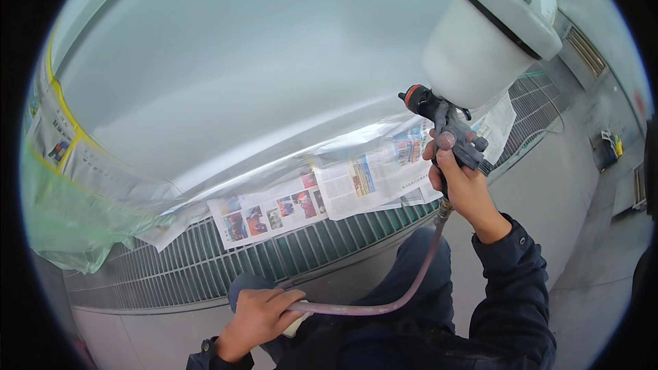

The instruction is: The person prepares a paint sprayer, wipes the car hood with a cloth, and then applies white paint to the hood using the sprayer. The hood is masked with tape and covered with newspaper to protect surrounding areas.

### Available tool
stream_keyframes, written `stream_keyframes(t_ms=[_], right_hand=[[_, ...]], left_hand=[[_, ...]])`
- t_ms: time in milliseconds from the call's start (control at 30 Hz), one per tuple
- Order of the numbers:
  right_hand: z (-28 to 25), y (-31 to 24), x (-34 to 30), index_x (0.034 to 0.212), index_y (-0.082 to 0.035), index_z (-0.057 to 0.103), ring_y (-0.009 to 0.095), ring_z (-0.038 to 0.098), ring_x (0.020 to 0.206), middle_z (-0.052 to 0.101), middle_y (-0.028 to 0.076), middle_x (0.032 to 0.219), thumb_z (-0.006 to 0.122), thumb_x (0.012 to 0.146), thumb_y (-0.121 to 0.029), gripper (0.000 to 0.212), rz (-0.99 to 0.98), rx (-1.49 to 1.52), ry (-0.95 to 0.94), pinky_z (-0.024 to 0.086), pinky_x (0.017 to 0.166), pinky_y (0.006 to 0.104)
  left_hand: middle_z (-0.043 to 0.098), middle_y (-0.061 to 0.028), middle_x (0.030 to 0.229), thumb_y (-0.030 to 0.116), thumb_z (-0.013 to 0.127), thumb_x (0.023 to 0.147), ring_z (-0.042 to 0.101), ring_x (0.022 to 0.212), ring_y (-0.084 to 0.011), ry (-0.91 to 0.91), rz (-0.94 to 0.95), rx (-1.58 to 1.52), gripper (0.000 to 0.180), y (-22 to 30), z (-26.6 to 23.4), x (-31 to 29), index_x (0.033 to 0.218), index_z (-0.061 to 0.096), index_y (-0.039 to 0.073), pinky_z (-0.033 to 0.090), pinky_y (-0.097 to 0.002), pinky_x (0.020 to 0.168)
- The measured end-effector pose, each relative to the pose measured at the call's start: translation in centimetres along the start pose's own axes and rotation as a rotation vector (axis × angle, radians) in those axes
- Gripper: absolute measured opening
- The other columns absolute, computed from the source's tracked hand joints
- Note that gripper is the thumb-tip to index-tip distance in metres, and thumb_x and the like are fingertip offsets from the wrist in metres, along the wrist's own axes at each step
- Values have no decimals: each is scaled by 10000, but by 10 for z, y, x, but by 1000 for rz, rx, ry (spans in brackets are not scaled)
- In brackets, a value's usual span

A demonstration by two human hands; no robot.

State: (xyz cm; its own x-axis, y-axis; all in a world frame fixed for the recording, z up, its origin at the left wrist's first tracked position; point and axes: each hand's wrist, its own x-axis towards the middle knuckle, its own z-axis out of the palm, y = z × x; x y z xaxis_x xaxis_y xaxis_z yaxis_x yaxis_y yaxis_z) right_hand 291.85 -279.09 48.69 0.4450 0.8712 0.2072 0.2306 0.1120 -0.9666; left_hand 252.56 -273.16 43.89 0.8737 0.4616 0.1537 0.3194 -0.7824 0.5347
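My right hand (467,188) is wrapped round the handle of a spray gun (449,130), holding it upright at the right. On top of the gun sits a large white paint cup (473,48) with a lid. The orange-ringed nozzle points left, toward a smooth pale grey car body panel (240,62), and stands apart from it. From the handle's base a pinkish air hose (404,298) curves down and left across my lap. Over my left knee, my left hand (260,318) closes round this hose. A small pale object (296,322) shows under its fingers, its kind unclear.
Newspaper sheets (274,214) line the panel's lower edge. Yellow tape (63,109) and green plastic film (75,212) cover the left side. Below runs a metal floor grate (226,260). A thin cable or hose (558,109) lies on the floor at right, near a grey wall.
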Motion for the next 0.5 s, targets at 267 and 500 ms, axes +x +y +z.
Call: stream_keyframes(t_ms=[267,500], right_hand=[[-55,29,20,1318,-8,512,79,494,580,586,49,970,521,1073,-316,394,-18,27,63,375,503,217],[-112,45,35,1284,0,522,85,494,561,588,51,963,533,1067,-316,383,-1,61,142,372,489,218]], left_hand=[[654,-35,726,263,788,802,662,627,-243,-3,11,55,290,28,25,45,1038,714,111,489,-360,518],[665,-29,744,269,786,806,672,638,-243,-5,8,65,285,53,43,90,1037,716,117,497,-368,523]])
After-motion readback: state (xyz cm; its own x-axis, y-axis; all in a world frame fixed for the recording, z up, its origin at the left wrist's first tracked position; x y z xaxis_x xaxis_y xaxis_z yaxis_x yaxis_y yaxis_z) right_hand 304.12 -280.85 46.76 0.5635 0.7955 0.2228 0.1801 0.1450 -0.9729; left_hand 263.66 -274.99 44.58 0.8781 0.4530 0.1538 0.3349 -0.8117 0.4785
